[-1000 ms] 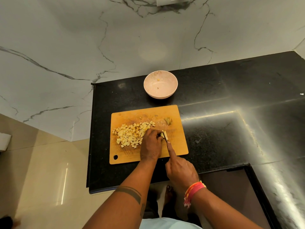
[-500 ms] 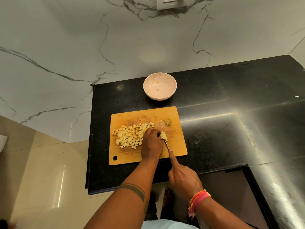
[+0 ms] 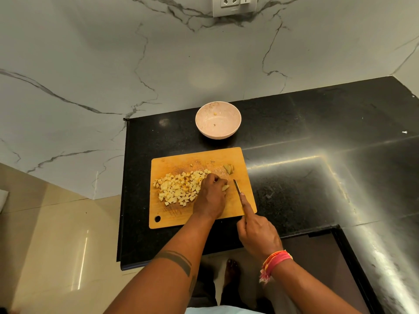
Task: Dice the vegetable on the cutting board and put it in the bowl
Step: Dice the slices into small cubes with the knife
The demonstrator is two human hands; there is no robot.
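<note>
A wooden cutting board (image 3: 204, 158) lies on the black counter. A heap of pale yellow diced vegetable (image 3: 179, 186) covers its left half. My left hand (image 3: 212, 196) rests on the board with fingers curled round a small uncut piece (image 3: 225, 187). My right hand (image 3: 257, 232) grips a knife (image 3: 237, 188), index finger laid along its spine; the blade stands just right of that piece, apart from it. A pink bowl (image 3: 218, 129) sits behind the board, holding only a scrap or two.
A peel scrap (image 3: 229, 169) lies at the board's far right corner. The black counter (image 3: 317, 177) extends to the right and wraps round a cut-out at the front. A marble wall with a socket (image 3: 234, 4) rises behind. Beige floor lies to the left.
The knife has shifted right, away from the piece under my left hand. The remaining piece looks smaller. The camera view tilted slightly upward.
</note>
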